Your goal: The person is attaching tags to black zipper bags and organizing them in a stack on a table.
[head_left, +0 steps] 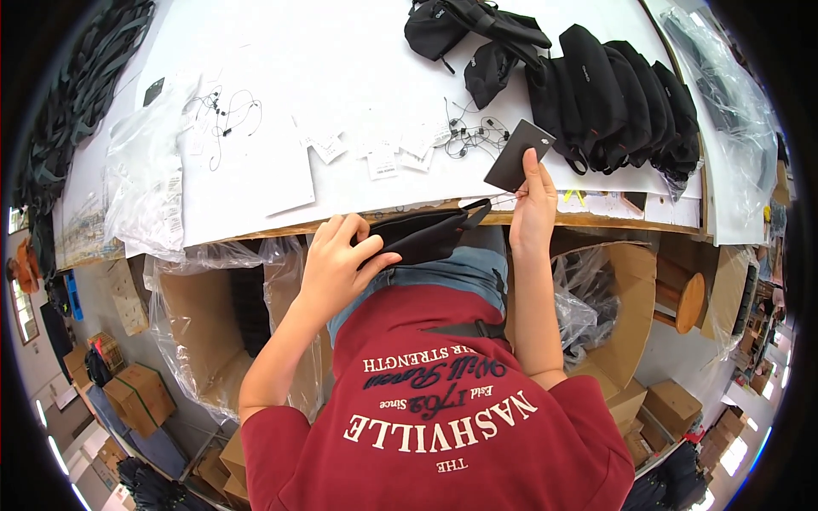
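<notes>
My left hand (pixel 339 260) grips a small black pouch (pixel 419 237) at the table's front edge, over my lap. My right hand (pixel 532 209) pinches a dark grey hang tag (pixel 516 154) and holds it up just above the pouch's pull loop. A thin string runs from the tag toward the pouch. A row of finished black pouches (pixel 615 98) lies on the table beyond my right hand. Loose black strings with small fasteners (pixel 474 136) and white paper labels (pixel 383 157) lie on the white table sheet (pixel 341 68).
A clear plastic bag (pixel 145 187) lies at the table's left, with dark straps (pixel 77 94) beyond it. Plastic-lined cardboard boxes stand under the table on my left (pixel 209 315) and right (pixel 618 294). A wooden stool (pixel 682 298) stands at right.
</notes>
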`<state>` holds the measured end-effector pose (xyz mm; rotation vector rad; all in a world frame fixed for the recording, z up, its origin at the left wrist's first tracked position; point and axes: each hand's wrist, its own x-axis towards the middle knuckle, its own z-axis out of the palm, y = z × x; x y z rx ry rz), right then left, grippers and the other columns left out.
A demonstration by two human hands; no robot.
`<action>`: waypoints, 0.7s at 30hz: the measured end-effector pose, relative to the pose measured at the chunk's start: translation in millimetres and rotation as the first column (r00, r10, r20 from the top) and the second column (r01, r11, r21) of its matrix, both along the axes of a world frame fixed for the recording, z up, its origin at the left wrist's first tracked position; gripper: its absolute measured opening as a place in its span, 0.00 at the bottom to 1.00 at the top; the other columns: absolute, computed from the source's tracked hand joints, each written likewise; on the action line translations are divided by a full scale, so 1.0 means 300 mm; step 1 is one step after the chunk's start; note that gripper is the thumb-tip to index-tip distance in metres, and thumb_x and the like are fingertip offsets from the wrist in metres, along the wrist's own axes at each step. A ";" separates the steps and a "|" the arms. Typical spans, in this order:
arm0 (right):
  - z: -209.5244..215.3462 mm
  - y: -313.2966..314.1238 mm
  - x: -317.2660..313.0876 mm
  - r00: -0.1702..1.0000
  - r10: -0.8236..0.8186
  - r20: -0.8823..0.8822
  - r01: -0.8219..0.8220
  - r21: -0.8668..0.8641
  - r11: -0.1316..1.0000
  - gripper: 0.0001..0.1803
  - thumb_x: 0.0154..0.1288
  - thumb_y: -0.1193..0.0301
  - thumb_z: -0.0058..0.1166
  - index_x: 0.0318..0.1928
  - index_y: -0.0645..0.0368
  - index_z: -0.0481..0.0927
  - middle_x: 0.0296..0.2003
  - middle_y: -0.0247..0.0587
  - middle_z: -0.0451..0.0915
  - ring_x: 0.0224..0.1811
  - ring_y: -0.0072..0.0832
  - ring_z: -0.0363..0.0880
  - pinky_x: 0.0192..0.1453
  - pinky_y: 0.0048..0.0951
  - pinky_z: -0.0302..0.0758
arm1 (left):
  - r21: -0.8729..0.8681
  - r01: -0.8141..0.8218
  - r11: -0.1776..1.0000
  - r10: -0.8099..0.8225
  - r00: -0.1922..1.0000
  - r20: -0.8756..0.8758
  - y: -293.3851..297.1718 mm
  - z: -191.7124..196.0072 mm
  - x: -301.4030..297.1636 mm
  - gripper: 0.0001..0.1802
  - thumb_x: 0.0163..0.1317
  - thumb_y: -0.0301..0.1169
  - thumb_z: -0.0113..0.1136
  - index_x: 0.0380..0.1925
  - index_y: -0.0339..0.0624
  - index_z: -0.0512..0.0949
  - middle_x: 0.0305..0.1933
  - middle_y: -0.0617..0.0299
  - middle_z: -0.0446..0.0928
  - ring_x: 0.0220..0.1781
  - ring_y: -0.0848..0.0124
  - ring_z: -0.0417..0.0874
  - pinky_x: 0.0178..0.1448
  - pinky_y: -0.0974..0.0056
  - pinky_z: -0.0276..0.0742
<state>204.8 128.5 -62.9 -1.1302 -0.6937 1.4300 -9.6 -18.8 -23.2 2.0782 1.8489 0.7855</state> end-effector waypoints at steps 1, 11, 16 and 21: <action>0.006 0.000 0.003 1.000 0.001 0.001 -0.001 0.000 1.000 0.13 0.62 0.62 0.62 0.23 0.48 0.78 0.19 0.16 0.63 0.21 0.09 0.51 0.27 0.16 0.49 | -0.013 0.030 0.999 -0.030 1.000 0.002 0.000 -0.009 -0.002 0.15 0.50 0.38 0.68 0.22 0.41 0.74 0.27 0.60 0.66 0.32 0.63 0.67 0.37 0.60 0.64; 0.046 -0.008 0.044 0.999 0.011 0.047 -0.011 0.001 1.000 0.11 0.60 0.69 0.64 0.24 0.58 0.79 0.23 0.21 0.65 0.26 0.13 0.57 0.34 0.16 0.57 | -0.166 0.082 0.983 -0.058 0.988 0.146 -0.059 -0.068 -0.013 0.09 0.51 0.32 0.67 0.31 0.43 0.79 0.30 0.61 0.67 0.35 0.63 0.69 0.40 0.62 0.66; 0.141 -0.097 -0.015 0.607 0.225 0.762 -0.633 0.292 0.717 0.14 0.45 0.76 0.68 0.23 0.64 0.72 0.28 0.31 0.56 0.33 0.25 0.58 0.40 0.23 0.57 | -0.150 0.029 0.988 -0.003 0.985 0.170 -0.062 -0.041 -0.004 0.10 0.46 0.30 0.70 0.30 0.48 0.82 0.30 0.61 0.61 0.35 0.64 0.66 0.38 0.63 0.65; 0.155 -0.133 -0.055 0.146 0.231 0.962 -0.917 0.044 0.397 0.10 0.54 0.63 0.64 0.36 0.51 0.87 0.29 0.36 0.62 0.35 0.32 0.61 0.42 0.32 0.60 | -0.099 -0.022 0.995 0.037 0.988 0.149 -0.037 -0.012 0.004 0.10 0.44 0.30 0.71 0.30 0.49 0.83 0.30 0.62 0.58 0.35 0.64 0.64 0.39 0.62 0.65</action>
